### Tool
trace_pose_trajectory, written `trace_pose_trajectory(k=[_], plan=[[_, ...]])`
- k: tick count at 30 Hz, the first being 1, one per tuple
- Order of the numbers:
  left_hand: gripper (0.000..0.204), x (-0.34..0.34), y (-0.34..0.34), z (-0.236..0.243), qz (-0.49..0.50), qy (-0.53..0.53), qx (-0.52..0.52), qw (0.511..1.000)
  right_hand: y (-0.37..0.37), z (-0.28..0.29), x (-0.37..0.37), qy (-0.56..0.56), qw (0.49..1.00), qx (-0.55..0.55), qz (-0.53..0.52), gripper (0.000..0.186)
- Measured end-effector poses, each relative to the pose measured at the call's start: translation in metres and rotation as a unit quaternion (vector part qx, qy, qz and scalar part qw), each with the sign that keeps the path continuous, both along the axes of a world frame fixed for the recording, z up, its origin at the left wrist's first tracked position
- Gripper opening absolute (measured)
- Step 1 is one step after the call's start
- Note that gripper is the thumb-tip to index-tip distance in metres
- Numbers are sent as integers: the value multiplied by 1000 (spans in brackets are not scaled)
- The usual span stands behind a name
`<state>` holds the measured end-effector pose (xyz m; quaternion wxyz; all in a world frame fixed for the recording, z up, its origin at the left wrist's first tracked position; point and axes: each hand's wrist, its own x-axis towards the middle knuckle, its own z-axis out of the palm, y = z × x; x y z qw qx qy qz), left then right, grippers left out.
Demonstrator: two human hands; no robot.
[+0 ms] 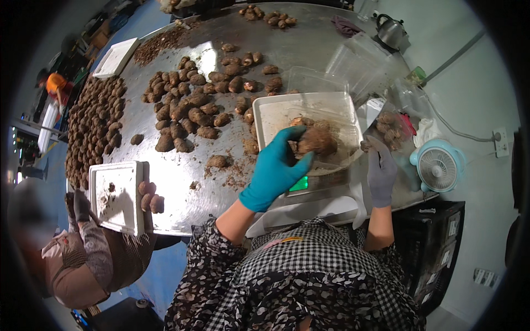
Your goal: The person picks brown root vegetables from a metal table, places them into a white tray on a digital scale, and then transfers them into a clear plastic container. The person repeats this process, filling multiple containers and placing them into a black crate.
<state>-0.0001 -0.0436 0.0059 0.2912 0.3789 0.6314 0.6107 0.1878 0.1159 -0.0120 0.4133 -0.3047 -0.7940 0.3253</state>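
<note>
Noted over the white tray (261, 124): teal-gloved left hand (276, 171), thumb and fingers parted beside a blurred brown tuber (318, 142); cannot tell if gripping. More tubers (301, 121) beneath, in tray. To the tray's right, grey-gloved right hand (381, 174), fingertips bunched near the rim; cannot tell if pinching anything. Green-lit display (298, 184) at tray's near edge; loose tubers (199, 116) leftward across metal table (174, 204).

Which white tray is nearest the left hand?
The rightmost tray, just beyond the green display, with brown tubers in it; the others are farther left.
</note>
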Motion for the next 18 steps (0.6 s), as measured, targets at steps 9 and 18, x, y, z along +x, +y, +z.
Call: trace_pose_trajectory(k=[9,18], plan=[[42,19,95,-35,-50,402,-174,898,10,0,11,36,997,-56,-46,19],[25,-59,6,-22,161,-230,3,960,19,-11,20,30,993,-62,-93,20]])
